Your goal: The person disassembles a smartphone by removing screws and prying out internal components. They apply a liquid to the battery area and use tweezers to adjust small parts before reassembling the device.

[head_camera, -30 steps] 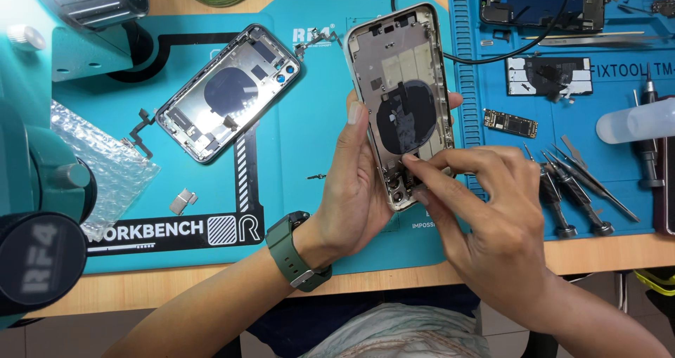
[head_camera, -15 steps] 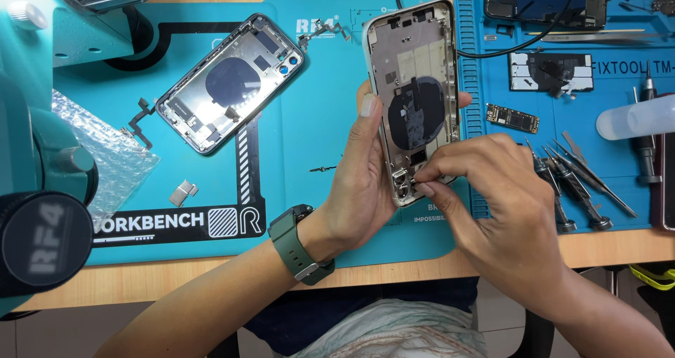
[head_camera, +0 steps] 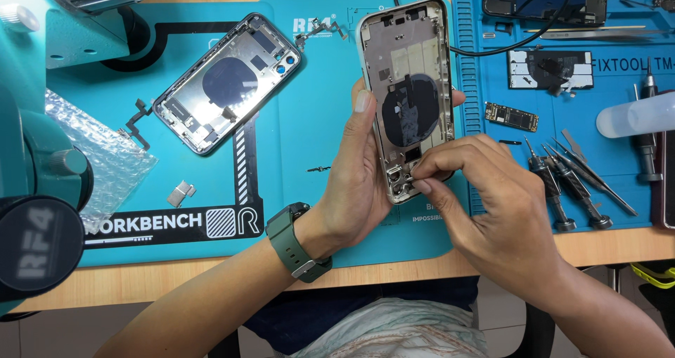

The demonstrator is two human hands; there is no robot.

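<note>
My left hand (head_camera: 355, 189) grips an opened phone housing (head_camera: 408, 84) from its left side and holds it above the blue work mat (head_camera: 295, 154), inner side up, with a dark round coil in its middle. My right hand (head_camera: 485, 196) pinches with thumb and forefinger at the housing's lower end, near the camera corner. Whatever sits between those fingertips is too small to make out. A green watch (head_camera: 295, 242) is on my left wrist.
A second opened phone housing (head_camera: 226, 82) lies tilted on the mat's left part, with a small metal bracket (head_camera: 181, 193) and bubble wrap (head_camera: 98, 154) nearby. A microscope (head_camera: 42, 210) stands at far left. Several screwdrivers and tweezers (head_camera: 569, 182), a circuit board (head_camera: 511, 116) and a bottle (head_camera: 636, 115) lie at right.
Both hands and the held housing have shifted slightly up and to the right in view. My right fingers stay pinched at its lower end.
</note>
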